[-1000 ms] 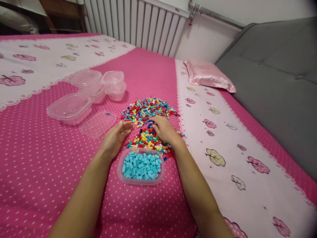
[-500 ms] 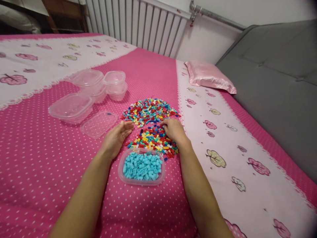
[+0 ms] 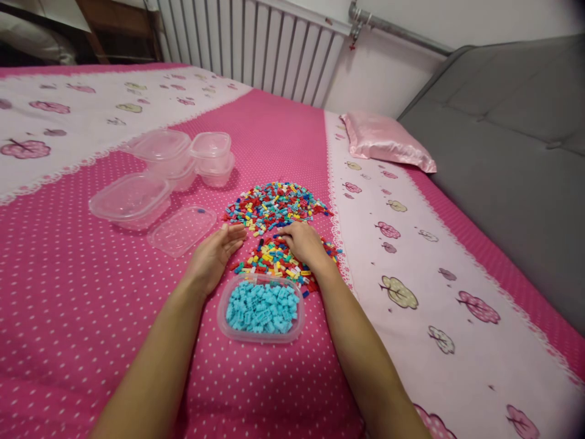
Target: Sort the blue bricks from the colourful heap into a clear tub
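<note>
Two heaps of small coloured toy bricks lie on the bedspread, a far heap and a near heap. My left hand rests open at the left side of the heaps, palm turned inward and fingers stretched out. Over the right part of the near heap is my right hand, fingers bent together and tips down at the gap between the heaps. Whatever those fingertips hold is hidden. Closest to me, a clear plastic tub holds light blue bricks.
A clear lid with a dark blue brick on it lies left of the heaps. Several lidded clear containers stand beyond it. A pink pillow lies by the grey headboard; a radiator is behind.
My right hand has moved left along the gap between the heaps, uncovering bricks at the near heap's right edge. My left hand and the tub have stayed in place.
</note>
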Demonstrator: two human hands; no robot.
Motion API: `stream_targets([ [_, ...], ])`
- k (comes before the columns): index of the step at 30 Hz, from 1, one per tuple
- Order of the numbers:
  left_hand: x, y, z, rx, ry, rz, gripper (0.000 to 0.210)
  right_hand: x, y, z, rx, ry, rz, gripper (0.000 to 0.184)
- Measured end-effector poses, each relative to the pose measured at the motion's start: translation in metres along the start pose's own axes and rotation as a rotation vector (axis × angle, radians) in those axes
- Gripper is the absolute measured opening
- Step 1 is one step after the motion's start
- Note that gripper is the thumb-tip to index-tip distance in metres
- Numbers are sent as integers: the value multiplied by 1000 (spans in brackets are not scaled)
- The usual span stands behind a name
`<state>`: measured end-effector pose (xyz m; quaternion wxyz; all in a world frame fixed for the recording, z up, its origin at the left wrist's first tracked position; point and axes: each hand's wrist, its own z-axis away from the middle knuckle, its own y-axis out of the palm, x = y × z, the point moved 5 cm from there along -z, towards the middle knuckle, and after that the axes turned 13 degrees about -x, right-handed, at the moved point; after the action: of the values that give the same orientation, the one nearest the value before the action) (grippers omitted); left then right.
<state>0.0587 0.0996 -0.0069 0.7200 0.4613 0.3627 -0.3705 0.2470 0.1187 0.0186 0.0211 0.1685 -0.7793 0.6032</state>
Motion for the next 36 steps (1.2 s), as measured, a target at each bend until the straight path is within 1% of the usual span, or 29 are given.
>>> stream_targets([
  [6, -1, 0, 1, -5, 3, -9, 30, -3, 2, -1, -46, 17, -41, 18],
  [10, 0, -1, 1, 10, 9, -12, 28, -7, -1, -2, -110, 66, -154, 14],
  [13, 0, -2, -1, 16, 14, -8, 28, -22, -7, -4, -221, 181, -228, 18],
  [16, 0, -2, -1, 8, 6, -1, 28, -45, -15, -3, -365, 353, -272, 23],
  [19, 0, -1, -1, 0, -6, 0, 29, -62, -19, -1, -425, 460, -338, 30],
  [21, 0, -1, 0, 1, -7, -2, 29, -67, -20, -1, -418, 473, -343, 35],
  [23, -1, 0, 0, 5, -4, -5, 29, -69, -20, 0, -406, 467, -329, 36],
  [27, 0, -1, -1, 1, -4, -7, 29, -70, -16, -1, -420, 444, -329, 28],
  [32, 0, -1, -1, 8, 6, -5, 29, -70, -11, -2, -464, 419, -403, 15],
  [36, 1, -1, -2, 13, 10, -5, 28, -67, -13, -3, -453, 423, -427, 15],
])
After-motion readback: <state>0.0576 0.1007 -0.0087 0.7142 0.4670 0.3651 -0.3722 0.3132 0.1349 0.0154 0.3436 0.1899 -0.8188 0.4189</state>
